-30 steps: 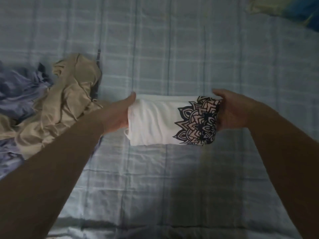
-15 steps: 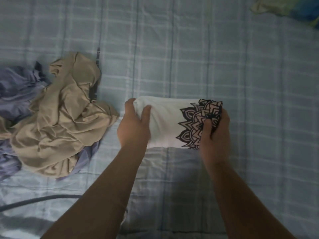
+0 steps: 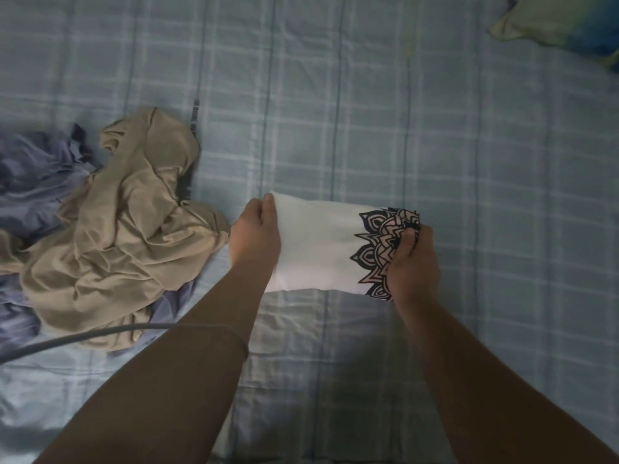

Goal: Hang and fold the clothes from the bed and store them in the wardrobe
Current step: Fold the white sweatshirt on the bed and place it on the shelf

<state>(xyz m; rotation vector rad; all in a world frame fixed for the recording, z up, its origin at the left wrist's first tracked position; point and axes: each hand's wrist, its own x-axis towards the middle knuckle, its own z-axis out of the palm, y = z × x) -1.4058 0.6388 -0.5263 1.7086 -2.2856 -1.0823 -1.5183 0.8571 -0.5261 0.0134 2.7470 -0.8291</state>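
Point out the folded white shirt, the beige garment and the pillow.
folded white shirt (image 3: 318,249): head view, plain white middle.
beige garment (image 3: 134,236): head view, crumpled middle.
pillow (image 3: 542,21): head view, pale green part.

We can read no words, numbers or brand marks. The folded white garment (image 3: 318,249) at mid-frame bears only a dark mandala print, no lettering. The narrow dark strip (image 3: 195,110) in the upper left is too blurred for us to read.
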